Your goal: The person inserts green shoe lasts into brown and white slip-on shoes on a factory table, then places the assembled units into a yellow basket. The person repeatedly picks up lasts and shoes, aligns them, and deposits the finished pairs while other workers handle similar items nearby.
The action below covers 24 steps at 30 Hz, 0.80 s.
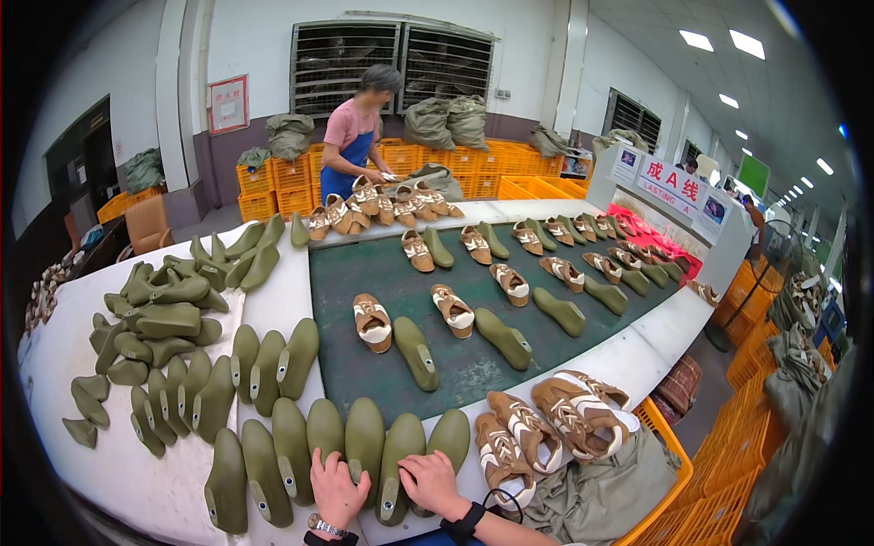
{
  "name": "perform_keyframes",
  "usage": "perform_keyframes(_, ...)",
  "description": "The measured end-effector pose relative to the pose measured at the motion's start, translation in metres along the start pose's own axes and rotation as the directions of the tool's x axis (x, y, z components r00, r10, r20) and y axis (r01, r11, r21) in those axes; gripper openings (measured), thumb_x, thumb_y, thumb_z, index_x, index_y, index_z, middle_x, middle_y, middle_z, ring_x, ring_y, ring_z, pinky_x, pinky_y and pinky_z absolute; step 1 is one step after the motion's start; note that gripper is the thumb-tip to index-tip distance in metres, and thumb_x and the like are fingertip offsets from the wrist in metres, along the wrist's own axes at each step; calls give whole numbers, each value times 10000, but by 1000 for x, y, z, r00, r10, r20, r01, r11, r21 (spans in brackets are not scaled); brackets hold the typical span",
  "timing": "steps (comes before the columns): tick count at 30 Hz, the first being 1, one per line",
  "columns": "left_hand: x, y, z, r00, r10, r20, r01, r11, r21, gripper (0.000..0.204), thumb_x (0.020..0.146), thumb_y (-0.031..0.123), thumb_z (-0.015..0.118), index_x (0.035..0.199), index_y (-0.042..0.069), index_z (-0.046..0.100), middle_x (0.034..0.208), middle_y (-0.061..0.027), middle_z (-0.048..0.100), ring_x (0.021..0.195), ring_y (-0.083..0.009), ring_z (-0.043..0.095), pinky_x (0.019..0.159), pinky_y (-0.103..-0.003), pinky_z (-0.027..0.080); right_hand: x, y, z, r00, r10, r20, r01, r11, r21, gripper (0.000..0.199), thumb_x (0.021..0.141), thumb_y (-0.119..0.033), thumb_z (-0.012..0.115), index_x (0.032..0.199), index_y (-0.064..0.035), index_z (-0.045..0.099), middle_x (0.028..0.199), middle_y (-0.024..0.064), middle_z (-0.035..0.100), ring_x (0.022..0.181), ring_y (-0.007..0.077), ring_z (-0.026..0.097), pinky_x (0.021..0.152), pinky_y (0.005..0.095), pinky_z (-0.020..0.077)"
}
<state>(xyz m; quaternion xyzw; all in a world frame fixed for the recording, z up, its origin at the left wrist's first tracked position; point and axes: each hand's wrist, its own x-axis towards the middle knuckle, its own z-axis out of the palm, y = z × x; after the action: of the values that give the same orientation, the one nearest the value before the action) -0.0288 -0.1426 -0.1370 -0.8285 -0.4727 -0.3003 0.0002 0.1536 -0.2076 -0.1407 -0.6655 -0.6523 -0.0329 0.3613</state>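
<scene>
A front row of olive-green shoe lasts stands along the near edge of the white table. My left hand is closed over the lower end of one shoe last, its thumb beside the neighbouring last. To its right, my right hand curls over the lower end of another shoe last, fingertips reaching the last on its left. My palms and the covered ends are hidden. Brown-and-white sneakers lie just right of my right hand, on grey-green cloth.
A green conveyor belt ahead carries sneakers paired with lasts. More lasts lie heaped on the white table at left. Across the belt, a person in a blue apron stands by piled sneakers. Orange crates stand at right.
</scene>
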Motion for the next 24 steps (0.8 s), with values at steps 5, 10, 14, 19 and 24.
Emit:
perform_keyframes(5,0,-2,-1,1000,-18,21,19,1000,-23,348,697,294,714,777,-39,651,1118,-165,572,1225,-456,397,982,-524,376,1,0,0,1000,2,-9,-2,1000,23,129,802,-191,657,899,-119,702,911,25,683,850,231,617,947,435,415)
perform_keyframes(10,1,-3,-5,999,-25,30,26,999,-35,349,696,319,723,720,-26,674,1111,-155,583,1227,-447,402,979,-512,381,2,-1,0,999,-13,-31,14,1000,24,125,798,-189,640,879,-117,701,890,19,676,821,223,608,929,425,415)
perform_keyframes(14,5,2,-11,999,-36,24,37,999,-40,349,690,317,735,701,-26,672,1095,-161,600,1196,-449,430,981,-502,391,6,-3,-2,999,-22,-34,23,999,25,123,791,-188,643,874,-118,701,872,19,677,802,223,612,927,427,418)
perform_keyframes(19,7,2,-17,1000,-25,17,26,998,-53,362,703,336,728,690,-23,675,1064,-163,620,1159,-444,466,973,-480,407,6,0,-2,999,-46,3,46,997,54,87,769,-143,627,821,-93,675,848,54,673,799,248,599,810,413,415)
perform_keyframes(24,4,1,-18,998,-67,10,68,996,-64,395,731,368,707,706,-24,671,1069,-151,613,1158,-431,475,957,-473,422,3,2,2,999,-21,39,17,996,90,102,772,-131,624,852,-86,667,875,77,667,846,275,594,867,443,400)
